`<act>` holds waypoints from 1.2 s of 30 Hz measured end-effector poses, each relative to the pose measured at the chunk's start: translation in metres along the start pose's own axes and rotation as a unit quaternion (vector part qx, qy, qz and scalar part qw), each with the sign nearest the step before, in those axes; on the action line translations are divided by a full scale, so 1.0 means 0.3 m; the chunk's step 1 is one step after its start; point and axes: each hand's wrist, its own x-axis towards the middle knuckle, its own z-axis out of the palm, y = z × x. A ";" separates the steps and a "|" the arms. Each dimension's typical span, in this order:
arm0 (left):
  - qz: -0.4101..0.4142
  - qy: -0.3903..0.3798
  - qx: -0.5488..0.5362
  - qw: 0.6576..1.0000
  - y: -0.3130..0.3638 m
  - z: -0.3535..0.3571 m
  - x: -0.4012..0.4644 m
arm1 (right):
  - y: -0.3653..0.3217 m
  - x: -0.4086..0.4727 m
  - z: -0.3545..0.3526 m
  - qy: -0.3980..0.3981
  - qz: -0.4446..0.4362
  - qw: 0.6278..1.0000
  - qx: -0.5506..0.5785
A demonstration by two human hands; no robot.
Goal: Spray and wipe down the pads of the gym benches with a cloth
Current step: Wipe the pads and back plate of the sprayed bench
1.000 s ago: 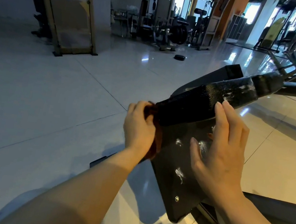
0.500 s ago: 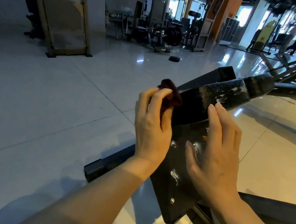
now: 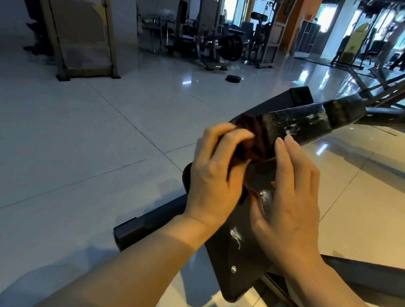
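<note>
The left hand had its fingers curled round a dark reddish-brown cloth, bunched and pressed against the near end of the black bench pad, probably so the wad could scrub its grained edge. The right hand lay flat with straight fingers on the black panel below, gripping nothing, apparently bracing the bench. White spray foam dotted the panel and pad, unwiped.

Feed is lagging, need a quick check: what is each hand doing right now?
Left hand: gripping the cloth against the pad.
Right hand: open, fingers flat on the bench.
</note>
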 end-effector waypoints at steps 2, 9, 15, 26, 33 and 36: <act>-0.095 0.016 -0.008 0.995 -0.029 -0.013 -0.007 | 0.000 -0.002 -0.005 -0.015 0.007 1.000 -0.008; -0.252 0.027 0.026 0.967 -0.033 -0.066 0.015 | 0.009 -0.027 -0.059 -0.056 0.024 0.998 0.003; -0.033 -0.025 0.001 0.999 0.031 -0.019 0.030 | 0.012 -0.040 -0.078 -0.073 0.029 0.997 0.003; 0.007 -0.019 -0.017 1.000 0.111 -0.023 0.078 | -0.037 -0.011 -0.089 -0.041 0.028 0.997 0.050; -0.041 -0.029 -0.078 0.996 0.135 -0.059 0.078 | -0.084 -0.001 -0.082 0.039 -0.006 0.988 0.148; -0.063 -0.092 -0.136 0.984 0.140 -0.083 0.059 | -0.085 0.009 -0.066 0.050 -0.023 0.989 0.139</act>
